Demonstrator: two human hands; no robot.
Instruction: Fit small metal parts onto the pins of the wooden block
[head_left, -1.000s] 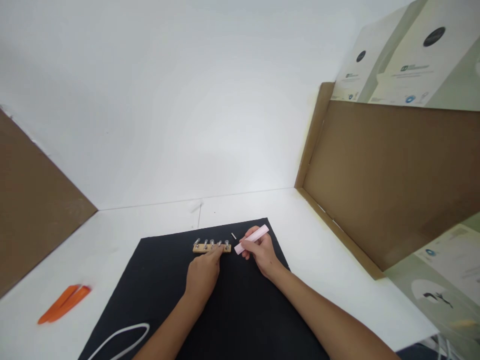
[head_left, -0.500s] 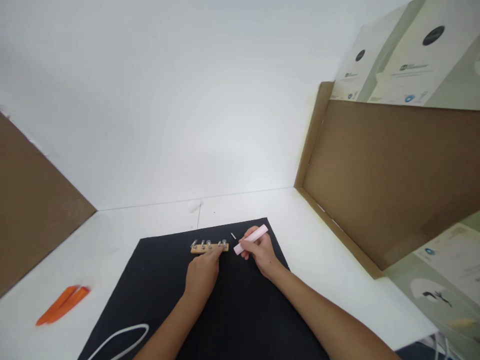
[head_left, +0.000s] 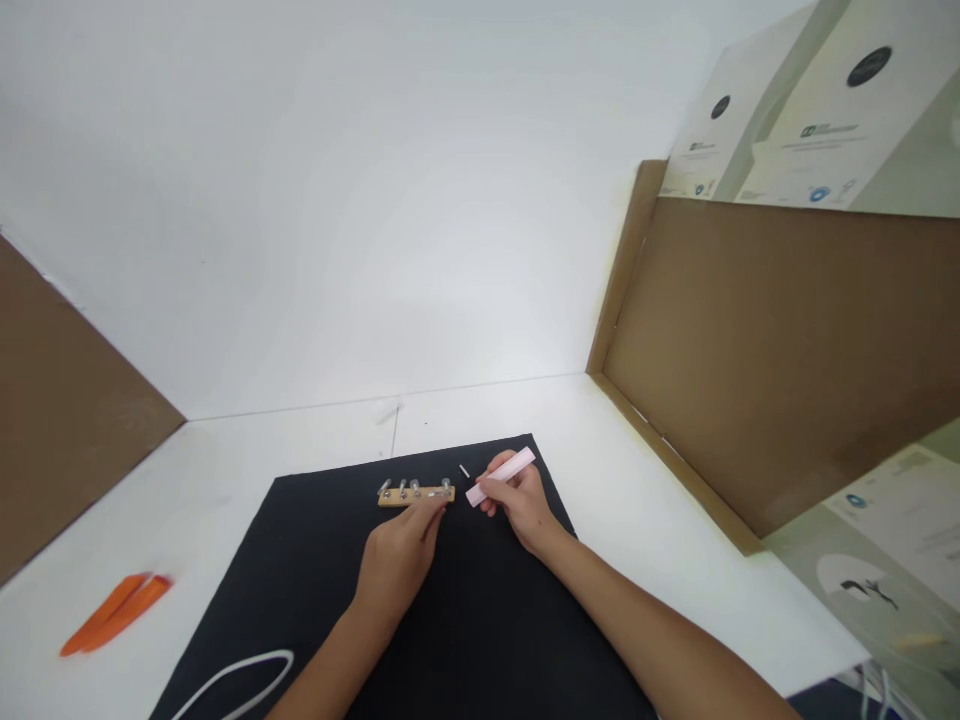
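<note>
Left hand (head_left: pixel 397 560) lies palm down over the black mat (head_left: pixel 480 640), wrist low, fingers extended and loosely together, not gripping; the fingertips (head_left: pixel 438 510) touch the near edge of a wooden strip (head_left: pixel 420 497). The strip lies flat near the mat's far edge and carries a row of metal bolts (head_left: pixel 403 488). Right hand (head_left: pixel 521 503) is closed, forearm angled in from the lower right, thumb and fingers gripping a pale pink stick (head_left: pixel 504 476) that points up and to the right. A small white pin (head_left: pixel 464 471) lies on the mat just beyond the gap between strip and stick. Two orange plastic pieces (head_left: pixel 116 614) lie on the white table (head_left: pixel 480 410) left of the mat; a white cable (head_left: pixel 232 685) loops across the mat's lower left.
</note>
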